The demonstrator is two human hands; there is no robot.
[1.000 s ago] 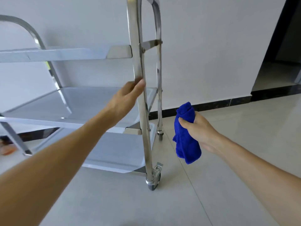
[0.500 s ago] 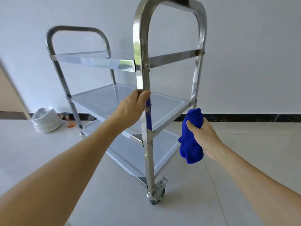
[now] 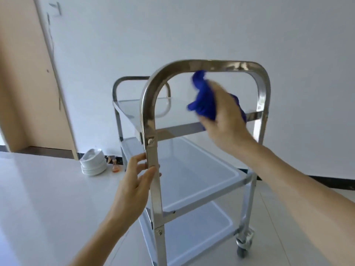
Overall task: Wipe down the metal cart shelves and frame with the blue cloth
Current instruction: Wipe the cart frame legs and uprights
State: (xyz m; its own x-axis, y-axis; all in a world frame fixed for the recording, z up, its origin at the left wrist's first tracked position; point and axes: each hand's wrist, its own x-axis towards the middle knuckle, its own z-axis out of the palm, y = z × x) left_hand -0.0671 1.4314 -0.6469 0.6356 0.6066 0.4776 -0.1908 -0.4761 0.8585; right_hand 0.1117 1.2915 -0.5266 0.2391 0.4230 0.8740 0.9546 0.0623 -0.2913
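currently: blue cloth (image 3: 203, 100) is gripped bunched in right hand (image 3: 224, 120), just under cart (image 3: 192, 181) handle arch | left hand (image 3: 134, 181) fingers loose about near post, nothing clasped | shelves judged unwiped; most remains

A pale tiled floor (image 3: 48, 198) fills the lower frame. The three-shelf metal cart (image 3: 153, 169) stands on it at centre right on castors. At centre left, by the wall's dark skirting, sit a stack of white bowls (image 3: 93, 162) and, just beside it, a small spray bottle (image 3: 115, 165).
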